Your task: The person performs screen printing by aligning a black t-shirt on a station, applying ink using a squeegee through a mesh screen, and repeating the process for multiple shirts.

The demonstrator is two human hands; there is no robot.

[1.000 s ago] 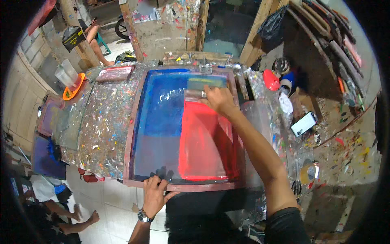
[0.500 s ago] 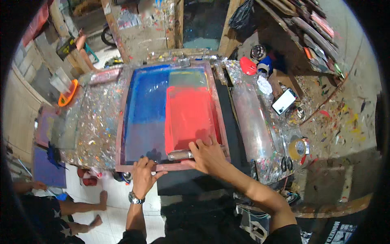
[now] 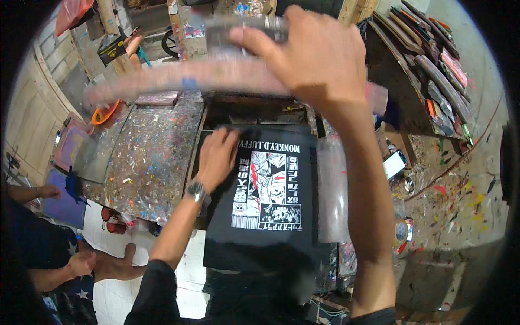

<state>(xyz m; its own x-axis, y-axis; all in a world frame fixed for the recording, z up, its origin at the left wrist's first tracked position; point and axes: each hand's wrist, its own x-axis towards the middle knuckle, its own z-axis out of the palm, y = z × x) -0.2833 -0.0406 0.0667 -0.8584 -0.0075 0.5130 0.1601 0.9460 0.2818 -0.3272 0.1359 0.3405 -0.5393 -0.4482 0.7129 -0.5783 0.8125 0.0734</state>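
A black T-shirt [image 3: 233, 244] lies flat with a white and red comic-style print on it. Above its far end the wooden screen-printing frame [image 3: 179, 76] is raised, its near edge towards me and smeared by motion. My right hand [image 3: 319, 59] is up at that edge, its thumb and fingers closed on a dark squeegee [image 3: 246, 33]; how it bears on the frame is partly hidden. My left hand [image 3: 219, 154], fingers stretched out and slightly blurred, is at the shirt's far left edge. It holds nothing.
Left of the shirt is a paint-spattered tabletop [image 3: 146, 157] with an orange dish [image 3: 105, 112]. A clear-wrapped roll [image 3: 331, 189], a phone [image 3: 395, 164] and a tape roll [image 3: 401, 231] are on the right. Squeegees [image 3: 428, 65] fill a shelf. Another person's hand [image 3: 82, 264] shows lower left.
The frame has swung up from the table, uncovering the printed black shirt. My right hand has risen with the squeegee. My left hand has left the frame's near edge and moved forward over the shirt.
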